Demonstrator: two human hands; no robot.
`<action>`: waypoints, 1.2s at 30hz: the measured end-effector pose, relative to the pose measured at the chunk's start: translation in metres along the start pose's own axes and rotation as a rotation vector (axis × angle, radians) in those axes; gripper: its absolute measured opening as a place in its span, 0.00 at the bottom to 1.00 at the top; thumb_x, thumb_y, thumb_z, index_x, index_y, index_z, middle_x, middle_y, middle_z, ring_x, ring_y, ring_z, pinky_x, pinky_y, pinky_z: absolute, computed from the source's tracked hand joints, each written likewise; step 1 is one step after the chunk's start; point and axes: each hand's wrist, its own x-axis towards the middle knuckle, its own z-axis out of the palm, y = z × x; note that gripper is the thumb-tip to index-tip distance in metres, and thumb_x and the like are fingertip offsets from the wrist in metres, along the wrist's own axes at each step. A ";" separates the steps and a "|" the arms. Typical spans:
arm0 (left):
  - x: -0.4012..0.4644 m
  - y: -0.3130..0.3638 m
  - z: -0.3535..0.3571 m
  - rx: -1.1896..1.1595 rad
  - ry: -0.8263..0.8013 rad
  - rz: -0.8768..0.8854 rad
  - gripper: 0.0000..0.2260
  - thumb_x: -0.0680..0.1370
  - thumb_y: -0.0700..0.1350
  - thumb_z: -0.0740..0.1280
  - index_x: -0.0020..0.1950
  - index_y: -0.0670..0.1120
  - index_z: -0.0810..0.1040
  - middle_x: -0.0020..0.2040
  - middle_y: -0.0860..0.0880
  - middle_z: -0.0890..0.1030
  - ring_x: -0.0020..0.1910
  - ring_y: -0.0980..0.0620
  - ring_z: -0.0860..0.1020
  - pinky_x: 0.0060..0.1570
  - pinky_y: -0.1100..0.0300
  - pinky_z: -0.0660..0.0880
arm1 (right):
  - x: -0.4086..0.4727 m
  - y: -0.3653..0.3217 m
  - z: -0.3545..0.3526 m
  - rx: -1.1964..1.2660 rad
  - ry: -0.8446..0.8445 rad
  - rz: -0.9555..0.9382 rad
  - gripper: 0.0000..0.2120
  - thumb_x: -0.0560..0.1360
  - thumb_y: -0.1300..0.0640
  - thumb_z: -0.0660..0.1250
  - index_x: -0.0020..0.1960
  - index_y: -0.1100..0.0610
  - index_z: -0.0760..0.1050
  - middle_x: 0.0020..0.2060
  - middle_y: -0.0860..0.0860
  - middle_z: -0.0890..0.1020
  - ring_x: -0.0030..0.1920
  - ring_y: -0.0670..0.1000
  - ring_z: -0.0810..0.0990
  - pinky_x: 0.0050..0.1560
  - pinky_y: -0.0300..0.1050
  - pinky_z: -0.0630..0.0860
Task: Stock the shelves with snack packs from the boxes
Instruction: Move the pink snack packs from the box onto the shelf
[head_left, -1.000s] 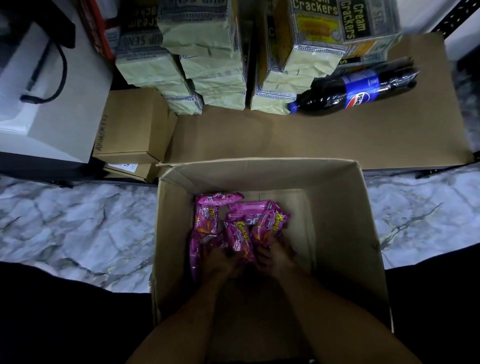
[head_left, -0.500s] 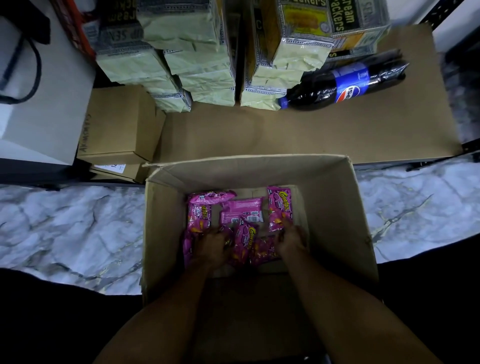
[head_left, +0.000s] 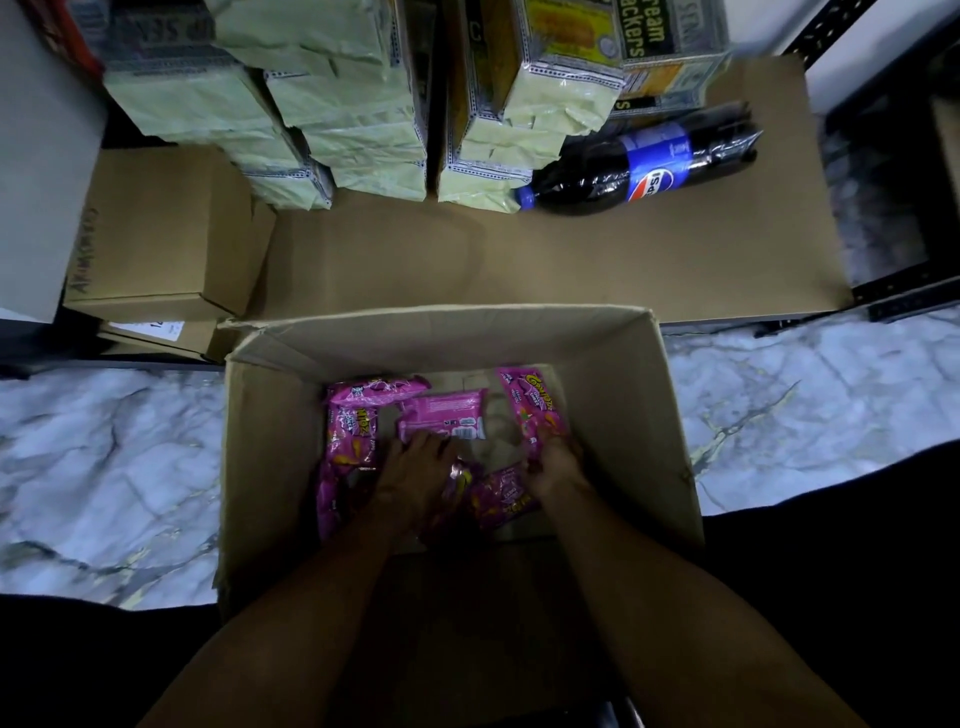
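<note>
An open cardboard box (head_left: 623, 395) stands on the marble floor in front of me, with several pink snack packs on its bottom. Both my hands are deep inside it. My left hand (head_left: 415, 470) lies on the packs in the middle, its fingers reaching to a pale pink pack (head_left: 447, 418); whether it grips one is hidden. My right hand (head_left: 553, 462) holds the lower end of a pink pack (head_left: 530, 408) that leans against the right side. More pink packs (head_left: 350, 434) lie at the left, one (head_left: 501, 496) between my hands.
Beyond the box lies a low shelf board covered in brown cardboard (head_left: 519, 260). Stacked cream-cracker packs (head_left: 363, 104) and a lying Pepsi bottle (head_left: 644, 166) stand at its back. Closed cartons (head_left: 166, 234) sit at the left, a black rack frame (head_left: 893, 291) at the right.
My hands have spread apart inside the box. The right hand moved right with one pack, and the packs that were bunched together now lie scattered.
</note>
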 end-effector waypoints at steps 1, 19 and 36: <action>0.002 0.005 0.001 0.041 0.014 0.020 0.36 0.76 0.45 0.67 0.78 0.48 0.52 0.76 0.42 0.57 0.74 0.41 0.58 0.70 0.42 0.59 | 0.000 -0.002 -0.004 0.002 0.042 -0.009 0.18 0.75 0.56 0.70 0.64 0.53 0.73 0.54 0.55 0.83 0.36 0.52 0.81 0.23 0.39 0.75; -0.013 -0.008 -0.002 -1.237 -0.076 -0.417 0.10 0.69 0.39 0.78 0.44 0.43 0.78 0.39 0.51 0.80 0.42 0.52 0.78 0.31 0.69 0.69 | 0.004 0.008 -0.021 -0.331 0.093 -0.288 0.15 0.73 0.68 0.69 0.54 0.52 0.81 0.49 0.55 0.84 0.50 0.57 0.83 0.55 0.57 0.80; -0.078 0.018 -0.006 -1.678 0.386 -0.550 0.14 0.79 0.38 0.65 0.64 0.48 0.77 0.45 0.44 0.79 0.29 0.49 0.76 0.25 0.64 0.75 | -0.083 -0.005 -0.026 -0.298 -0.096 -0.373 0.14 0.77 0.72 0.60 0.55 0.62 0.81 0.54 0.58 0.83 0.44 0.52 0.84 0.38 0.39 0.81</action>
